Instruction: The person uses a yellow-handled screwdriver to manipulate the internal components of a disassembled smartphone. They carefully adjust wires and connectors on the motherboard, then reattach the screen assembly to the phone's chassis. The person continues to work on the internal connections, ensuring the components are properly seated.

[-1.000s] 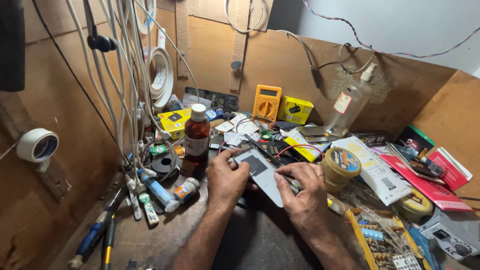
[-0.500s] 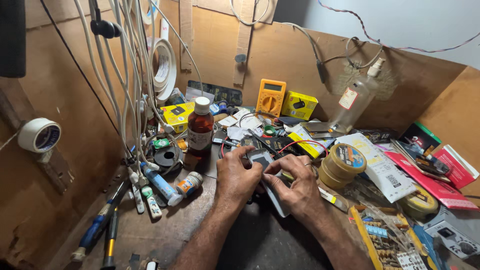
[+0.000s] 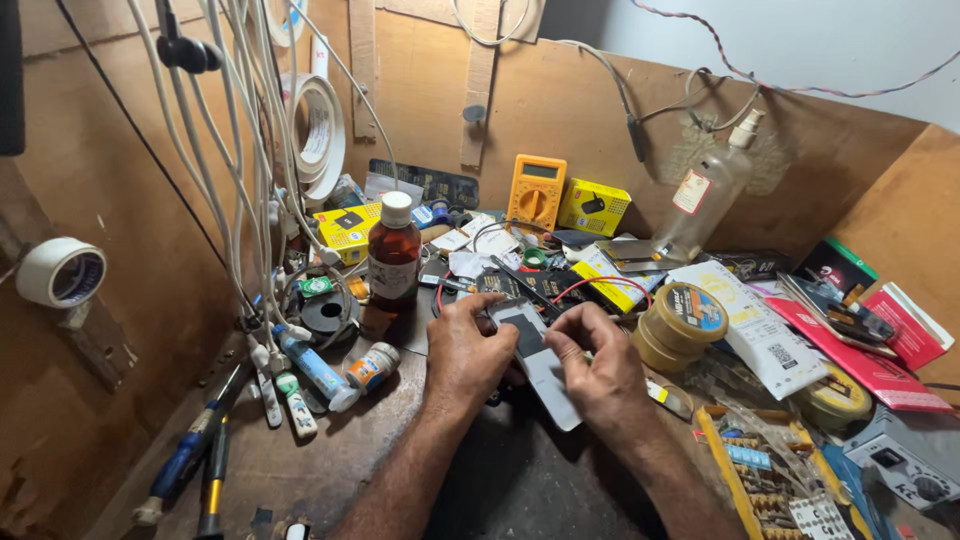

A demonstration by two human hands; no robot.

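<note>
Count on the worktop (image 3: pixel 300 470): two hands, left hand (image 3: pixel 468 352) and right hand (image 3: pixel 597 372), on one phone (image 3: pixel 535 355). One brown bottle (image 3: pixel 393 258). One clear spray bottle (image 3: pixel 708 190). One yellow multimeter (image 3: pixel 535 192). One yellow box (image 3: pixel 594 207). Two tape rolls: one (image 3: pixel 60 272) on the left wall, one (image 3: pixel 318 135) hanging.

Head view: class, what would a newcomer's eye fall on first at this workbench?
Probably the left hand and right hand meeting over a flat grey phone panel at the centre of the dark bench. Just behind to the left stands a brown bottle with a white cap, and an orange multimeter leans against the back board.
</note>
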